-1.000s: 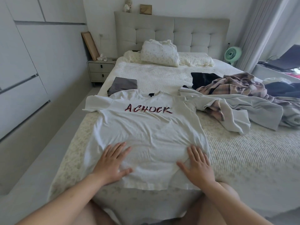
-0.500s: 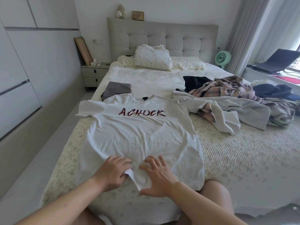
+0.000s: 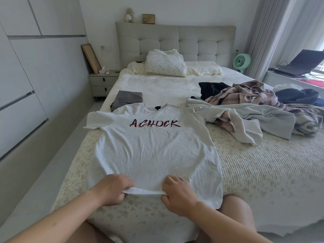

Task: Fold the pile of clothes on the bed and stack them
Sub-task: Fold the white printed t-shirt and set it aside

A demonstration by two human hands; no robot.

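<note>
A white T-shirt [image 3: 150, 149] printed "ACHOCK" lies face up on the bed [image 3: 263, 172], collar toward the headboard. My left hand [image 3: 112, 188] and my right hand [image 3: 177, 195] each pinch the middle of its bottom hem and lift it a little off the cover. A folded grey garment [image 3: 127, 99] lies beyond the shirt's left shoulder. To the right sprawls an unfolded pile: a light grey sweatshirt [image 3: 245, 118], a plaid shirt [image 3: 249, 95], a black item [image 3: 212, 89] and a navy item [image 3: 298, 97].
Pillows [image 3: 164, 64] sit by the headboard. A nightstand [image 3: 102, 84] stands left of the bed, wardrobe doors [image 3: 19, 95] along the left wall. A green fan [image 3: 242, 61] and a laptop [image 3: 301, 64] are at the right. My knee [image 3: 236, 213] rests on the bed's near edge.
My hands, earlier flat on the shirt's lower part, came together at the hem's middle. Both now pinch the hem and raise it.
</note>
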